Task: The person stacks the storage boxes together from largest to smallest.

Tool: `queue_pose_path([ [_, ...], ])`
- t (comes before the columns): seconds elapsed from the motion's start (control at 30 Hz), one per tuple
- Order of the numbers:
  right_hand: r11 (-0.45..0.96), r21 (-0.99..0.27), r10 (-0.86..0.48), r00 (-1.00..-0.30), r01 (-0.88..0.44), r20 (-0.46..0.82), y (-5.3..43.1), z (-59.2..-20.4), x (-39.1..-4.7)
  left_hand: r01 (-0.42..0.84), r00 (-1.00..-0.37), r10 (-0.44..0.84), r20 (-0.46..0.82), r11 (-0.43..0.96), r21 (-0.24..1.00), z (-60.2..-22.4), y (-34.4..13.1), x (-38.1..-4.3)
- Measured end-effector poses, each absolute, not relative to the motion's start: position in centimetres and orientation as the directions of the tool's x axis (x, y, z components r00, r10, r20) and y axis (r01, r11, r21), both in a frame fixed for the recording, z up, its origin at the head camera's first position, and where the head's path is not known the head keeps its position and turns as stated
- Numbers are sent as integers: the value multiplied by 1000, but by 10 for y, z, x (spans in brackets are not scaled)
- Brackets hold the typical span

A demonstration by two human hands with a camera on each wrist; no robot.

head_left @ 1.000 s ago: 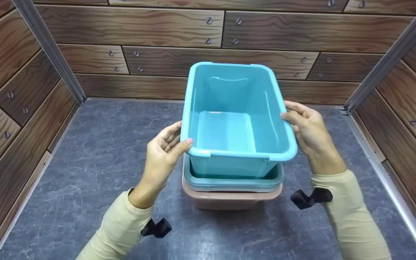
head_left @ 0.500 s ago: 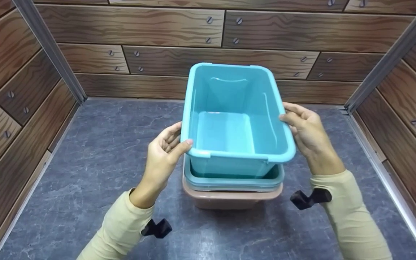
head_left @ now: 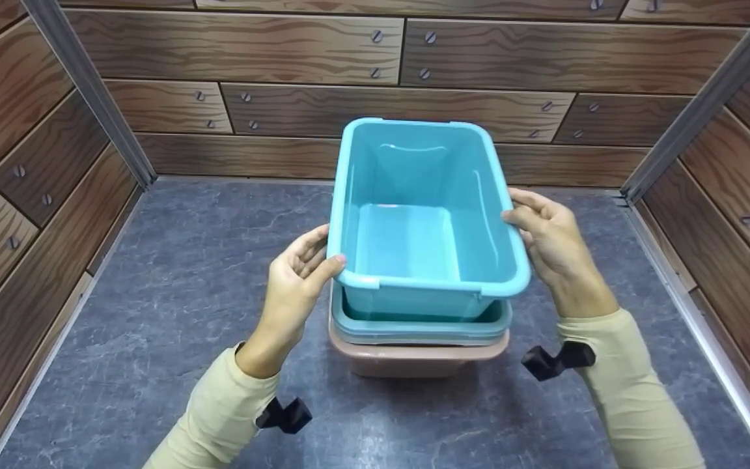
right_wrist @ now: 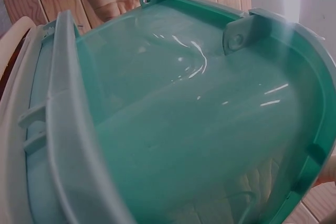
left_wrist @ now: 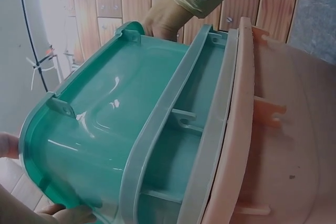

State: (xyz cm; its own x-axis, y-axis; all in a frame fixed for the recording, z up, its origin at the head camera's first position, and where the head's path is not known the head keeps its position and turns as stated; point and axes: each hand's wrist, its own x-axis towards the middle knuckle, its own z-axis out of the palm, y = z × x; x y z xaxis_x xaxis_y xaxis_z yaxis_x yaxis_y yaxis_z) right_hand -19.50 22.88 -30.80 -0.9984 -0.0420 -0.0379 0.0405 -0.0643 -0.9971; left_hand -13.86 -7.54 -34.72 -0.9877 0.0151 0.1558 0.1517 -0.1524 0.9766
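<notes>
A turquoise plastic bin stands partly raised out of a stack, its bottom still inside the bin below. My left hand grips its left rim near the front corner, thumb on top and fingers underneath. Opposite it, my right hand pinches the right rim. Below are nested blue bins over a pink bin at the base. From the side, the left wrist view shows the raised bin slanting away from the stacked rims. In the right wrist view the raised bin fills most of the picture.
The stack sits on a dark grey marbled floor. Wood-patterned panels form walls at the back and both sides, with metal corner posts. Black devices are strapped to both wrists.
The raised turquoise bin has come down slightly, its right side shifting a little left. Both hands keep their hold on the rim and move with it. The lower bins have stayed put.
</notes>
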Motion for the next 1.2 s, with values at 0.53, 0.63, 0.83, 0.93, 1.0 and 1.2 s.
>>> queue_pose_path([
  [0.53, -47, -998, -41, -998, 48, -46, 229, -312, -195, 140, -990, 11, 143, -139, 980, -353, -74, -139],
  [0.63, -57, -997, -41, -998, 51, -49, 229, -313, -195, 141, -990, 9, 143, -132, 981, -354, -74, -138],
  [0.83, -70, -996, -39, -998, 55, -52, 230, -315, -196, 146, -989, 17, 149, -126, 981, -356, -74, -138],
  [0.93, -66, -996, -39, -998, 54, -52, 230, -316, -196, 150, -988, 23, 153, -121, 981, -357, -75, -139],
  [1.0, -62, -997, -40, -998, 54, -52, 231, -317, -196, 150, -988, 23, 153, -117, 982, -358, -75, -139],
  [1.2, -36, -998, -46, -997, 61, -59, 232, -317, -197, 151, -988, 12, 153, -102, 983, -360, -75, -139],
])
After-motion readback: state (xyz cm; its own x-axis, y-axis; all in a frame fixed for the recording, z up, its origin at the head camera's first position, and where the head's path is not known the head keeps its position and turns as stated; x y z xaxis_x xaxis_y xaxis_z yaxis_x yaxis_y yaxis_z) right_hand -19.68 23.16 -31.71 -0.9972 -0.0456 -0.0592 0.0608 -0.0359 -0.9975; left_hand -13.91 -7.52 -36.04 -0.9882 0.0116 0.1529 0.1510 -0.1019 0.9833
